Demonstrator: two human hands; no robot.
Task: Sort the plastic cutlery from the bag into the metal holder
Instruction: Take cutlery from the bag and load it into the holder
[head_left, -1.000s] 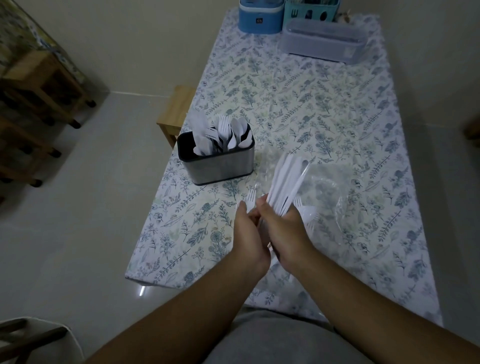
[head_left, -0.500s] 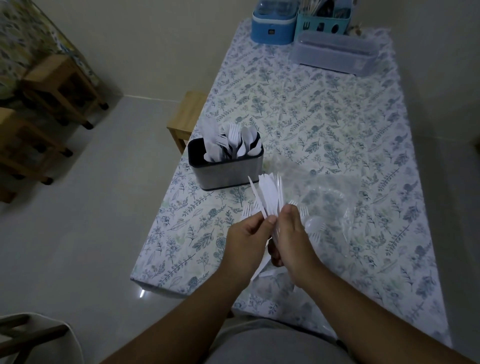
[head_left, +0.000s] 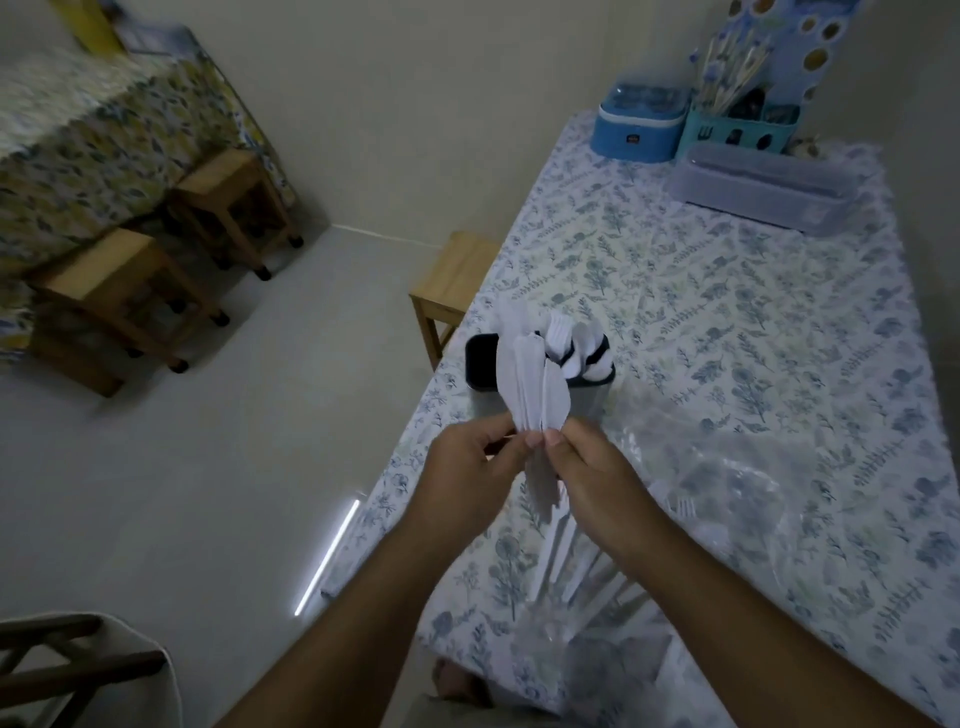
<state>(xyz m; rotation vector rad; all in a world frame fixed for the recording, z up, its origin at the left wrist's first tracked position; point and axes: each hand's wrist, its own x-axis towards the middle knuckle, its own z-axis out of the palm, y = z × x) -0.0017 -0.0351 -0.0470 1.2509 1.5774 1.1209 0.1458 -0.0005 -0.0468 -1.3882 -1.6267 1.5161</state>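
Both hands hold a bunch of white plastic knives (head_left: 530, 387) upright, just in front of the metal holder (head_left: 589, 392). My left hand (head_left: 470, 467) pinches the bunch from the left, my right hand (head_left: 592, 465) pinches it from the right. The blades fan out and hide the holder's near left part. The holder stands near the table's left edge with several white forks and spoons (head_left: 574, 345) in it. A clear plastic bag (head_left: 727, 499) with more white cutlery lies to the right of my hands.
The table (head_left: 701, 291) has a floral cloth. A blue box (head_left: 639, 130), a teal caddy (head_left: 737, 130) and a clear lidded container (head_left: 758, 187) stand at its far end. A wooden stool (head_left: 452, 286) stands beside the table's left edge; more stools (head_left: 124, 291) stand farther left.
My hands lifted the bunch of knives up and left, from over the bag to just in front of the holder. The view swung left.
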